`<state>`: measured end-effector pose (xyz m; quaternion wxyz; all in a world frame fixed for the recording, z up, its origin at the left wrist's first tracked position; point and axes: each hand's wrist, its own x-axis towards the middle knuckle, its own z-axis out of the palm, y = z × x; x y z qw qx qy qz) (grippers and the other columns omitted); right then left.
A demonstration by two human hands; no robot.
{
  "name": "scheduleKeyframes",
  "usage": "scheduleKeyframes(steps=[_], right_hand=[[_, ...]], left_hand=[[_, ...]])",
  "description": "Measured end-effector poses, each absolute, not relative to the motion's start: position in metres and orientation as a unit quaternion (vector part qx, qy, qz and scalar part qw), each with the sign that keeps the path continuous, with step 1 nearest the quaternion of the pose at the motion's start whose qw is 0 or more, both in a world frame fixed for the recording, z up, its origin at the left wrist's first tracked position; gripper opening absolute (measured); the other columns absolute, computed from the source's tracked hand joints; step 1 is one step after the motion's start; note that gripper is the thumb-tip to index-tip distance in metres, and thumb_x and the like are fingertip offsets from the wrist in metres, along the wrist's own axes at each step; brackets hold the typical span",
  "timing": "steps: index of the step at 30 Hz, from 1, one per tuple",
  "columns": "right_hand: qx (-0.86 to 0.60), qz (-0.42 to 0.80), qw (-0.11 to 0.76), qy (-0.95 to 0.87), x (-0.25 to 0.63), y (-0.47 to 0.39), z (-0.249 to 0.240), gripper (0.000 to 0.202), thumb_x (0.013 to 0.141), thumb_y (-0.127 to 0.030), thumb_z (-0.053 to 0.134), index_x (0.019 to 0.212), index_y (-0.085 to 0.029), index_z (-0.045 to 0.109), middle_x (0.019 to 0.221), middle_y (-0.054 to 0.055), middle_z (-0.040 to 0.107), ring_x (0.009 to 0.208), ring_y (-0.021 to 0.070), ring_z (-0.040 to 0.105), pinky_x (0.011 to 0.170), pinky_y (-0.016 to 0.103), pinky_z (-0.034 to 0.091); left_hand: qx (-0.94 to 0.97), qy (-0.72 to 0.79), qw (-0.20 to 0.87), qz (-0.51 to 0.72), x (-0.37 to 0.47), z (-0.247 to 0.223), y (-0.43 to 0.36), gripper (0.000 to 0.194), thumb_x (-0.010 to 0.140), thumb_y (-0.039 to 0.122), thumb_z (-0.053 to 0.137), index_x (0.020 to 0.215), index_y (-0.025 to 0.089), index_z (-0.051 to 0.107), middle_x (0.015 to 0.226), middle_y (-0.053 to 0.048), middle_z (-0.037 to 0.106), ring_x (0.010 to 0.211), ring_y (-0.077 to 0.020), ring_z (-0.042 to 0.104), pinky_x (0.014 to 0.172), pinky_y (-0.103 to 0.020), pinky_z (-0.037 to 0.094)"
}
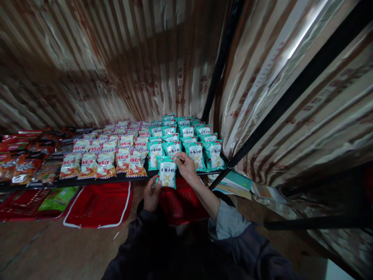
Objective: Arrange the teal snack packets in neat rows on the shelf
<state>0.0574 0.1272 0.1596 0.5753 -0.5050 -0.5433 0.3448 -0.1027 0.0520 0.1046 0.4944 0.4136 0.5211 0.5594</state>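
Observation:
A teal and white snack bag (167, 174) is held upright in front of the shelf, between my two hands. My left hand (152, 193) pinches its lower left edge, thumb toward me. My right hand (185, 166) grips the upper right corner with fingers closed. Just behind it, several matching teal snack bags (195, 156) stand in rows on the black shelf (116, 179). To their left are rows of white and orange snack bags (106, 163) with striped tops.
Darker orange packets (27, 167) fill the shelf's left end. Red baskets (99, 204) sit on the floor below, one with a green packet (57, 198). A black post (247, 149) slants at the right, near flat cardboard (233, 181). Pleated curtains (145, 58) hang behind.

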Motion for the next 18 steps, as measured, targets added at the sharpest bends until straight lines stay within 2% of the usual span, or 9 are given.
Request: scheduleKeyframes(steps=[6, 9, 12, 14, 18], right_hand=[[-0.504, 0.374, 0.465, -0.625, 0.069, 0.120, 0.174, 0.031, 0.070, -0.043, 0.066, 0.091, -0.020, 0.068, 0.079, 0.002, 0.067, 0.075, 0.0172, 0.060, 0.070, 0.029, 0.045], [-0.503, 0.384, 0.425, -0.647, 0.072, 0.120, 0.178, 0.028, 0.070, -0.042, 0.068, 0.088, -0.021, 0.072, 0.079, 0.002, 0.068, 0.077, 0.0181, 0.061, 0.072, 0.030, 0.045], [-0.483, 0.396, 0.427, -0.654, 0.073, 0.120, 0.178, 0.024, 0.068, -0.039, 0.070, 0.083, -0.021, 0.074, 0.086, 0.004, 0.069, 0.085, 0.0196, 0.062, 0.077, 0.031, 0.045], [-0.466, 0.405, 0.441, -0.652, 0.073, 0.120, 0.178, 0.022, 0.067, -0.038, 0.070, 0.081, -0.021, 0.073, 0.085, 0.003, 0.069, 0.083, 0.0191, 0.062, 0.076, 0.030, 0.045], [-0.469, 0.401, 0.476, -0.627, 0.074, 0.121, 0.178, 0.018, 0.067, -0.036, 0.068, 0.072, -0.019, 0.070, 0.076, 0.002, 0.067, 0.073, 0.0167, 0.060, 0.070, 0.028, 0.045]], left_hand=[[0.456, 0.541, 0.436, 0.556, -0.103, 0.101, 0.043, 0.056, 0.069, 0.055, 0.065, 0.106, 0.013, 0.062, 0.107, -0.013, 0.068, 0.098, -0.0254, 0.064, 0.085, -0.036, 0.050], [0.500, 0.543, 0.411, 0.536, -0.103, 0.102, 0.038, 0.052, 0.073, 0.053, 0.062, 0.107, 0.014, 0.064, 0.108, -0.013, 0.067, 0.099, -0.0260, 0.063, 0.086, -0.037, 0.050], [0.515, 0.547, 0.384, 0.536, -0.101, 0.102, 0.036, 0.048, 0.075, 0.050, 0.061, 0.107, 0.015, 0.064, 0.107, -0.012, 0.068, 0.098, -0.0255, 0.063, 0.086, -0.038, 0.050], [0.517, 0.549, 0.374, 0.540, -0.100, 0.102, 0.035, 0.046, 0.075, 0.049, 0.062, 0.106, 0.015, 0.065, 0.107, -0.012, 0.068, 0.099, -0.0253, 0.063, 0.088, -0.037, 0.049], [0.469, 0.525, 0.446, 0.553, -0.095, 0.099, 0.033, 0.048, 0.074, 0.049, 0.064, 0.109, 0.015, 0.063, 0.103, -0.010, 0.069, 0.088, -0.0224, 0.066, 0.078, -0.033, 0.053]])
